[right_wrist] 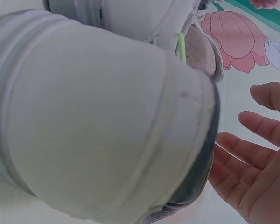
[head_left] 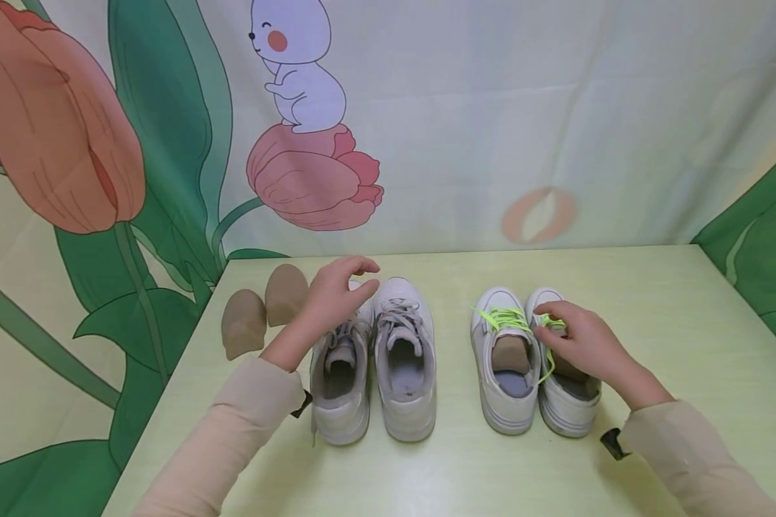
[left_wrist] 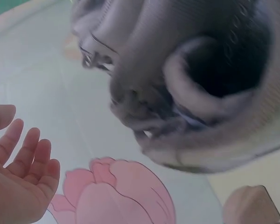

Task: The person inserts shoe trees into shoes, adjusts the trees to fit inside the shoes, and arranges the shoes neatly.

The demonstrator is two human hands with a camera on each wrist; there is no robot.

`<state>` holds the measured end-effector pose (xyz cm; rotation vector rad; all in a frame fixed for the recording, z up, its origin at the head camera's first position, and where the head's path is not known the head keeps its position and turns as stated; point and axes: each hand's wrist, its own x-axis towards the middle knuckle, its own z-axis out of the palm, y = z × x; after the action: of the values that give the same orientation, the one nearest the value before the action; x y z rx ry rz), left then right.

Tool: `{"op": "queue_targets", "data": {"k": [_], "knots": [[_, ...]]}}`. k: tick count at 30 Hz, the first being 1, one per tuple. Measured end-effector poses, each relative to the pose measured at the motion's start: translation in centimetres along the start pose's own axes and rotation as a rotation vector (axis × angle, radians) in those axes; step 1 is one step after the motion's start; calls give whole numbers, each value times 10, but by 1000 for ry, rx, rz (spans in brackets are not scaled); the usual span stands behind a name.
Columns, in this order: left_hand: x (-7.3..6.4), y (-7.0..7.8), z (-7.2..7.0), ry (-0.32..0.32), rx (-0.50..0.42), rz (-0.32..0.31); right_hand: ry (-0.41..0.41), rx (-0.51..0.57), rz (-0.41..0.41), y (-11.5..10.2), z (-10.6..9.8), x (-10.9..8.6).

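A pair of grey-white lace-up shoes stands left of centre, a left shoe (head_left: 341, 416) and a right shoe (head_left: 405, 416). My left hand (head_left: 338, 291) hovers over the left shoe's toe, fingers loosely bent, holding nothing. A second pair, white with neon-yellow laces (head_left: 506, 318), stands to the right: one shoe (head_left: 507, 415) and its mate (head_left: 567, 420). A brown rounded insert (head_left: 511, 354) sits in the first one's opening. Over the mate is my right hand (head_left: 585, 341); its spread, relaxed fingers (right_wrist: 259, 154) are beside the shoe's collar in the right wrist view, with nothing gripped.
Two brown rounded inserts, one nearer (head_left: 243, 323) and one farther (head_left: 287, 294), lie at the table's left edge. Behind the pale table (head_left: 453, 474) hangs a printed curtain (head_left: 440, 143) with tulips and a white animal.
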<state>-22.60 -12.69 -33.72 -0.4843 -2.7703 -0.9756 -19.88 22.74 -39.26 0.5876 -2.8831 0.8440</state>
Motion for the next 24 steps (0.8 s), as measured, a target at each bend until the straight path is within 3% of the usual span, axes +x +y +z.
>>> {"op": "queue_targets", "data": {"k": [7,12,17,24], "knots": [[-3,-19,-6,57,-71,-59,-4,-10,2,0,1,1],[-6,-35,-7,83,-80,-87,-10,-22,2,2,1,1],[-8,-53,-5,109,-78,-162,-9,-20,6,0,1,1],[-8,-85,1,199,-57,-227,-19,-21,21,-1,2,1]]}}
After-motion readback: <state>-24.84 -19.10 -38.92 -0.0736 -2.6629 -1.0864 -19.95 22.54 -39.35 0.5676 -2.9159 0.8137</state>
